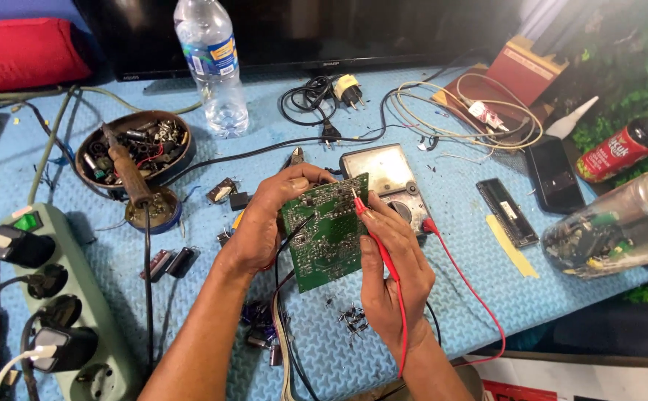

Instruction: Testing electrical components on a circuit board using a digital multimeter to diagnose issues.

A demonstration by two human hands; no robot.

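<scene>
My electronics repair bench: soldering iron, bowl of spare parts, multimeter, power strip, loose wires on blue mat.

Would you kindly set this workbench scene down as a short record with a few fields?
Surface: blue mat
Left hand: grips the left edge of a green circuit board, held tilted above the mat
Right hand: pinches a red test probe, tip on the board's upper right
Behind the board: grey multimeter
Left side: soldering iron resting across a bowl of parts; green power strip
Far edge: water bottle
</scene>
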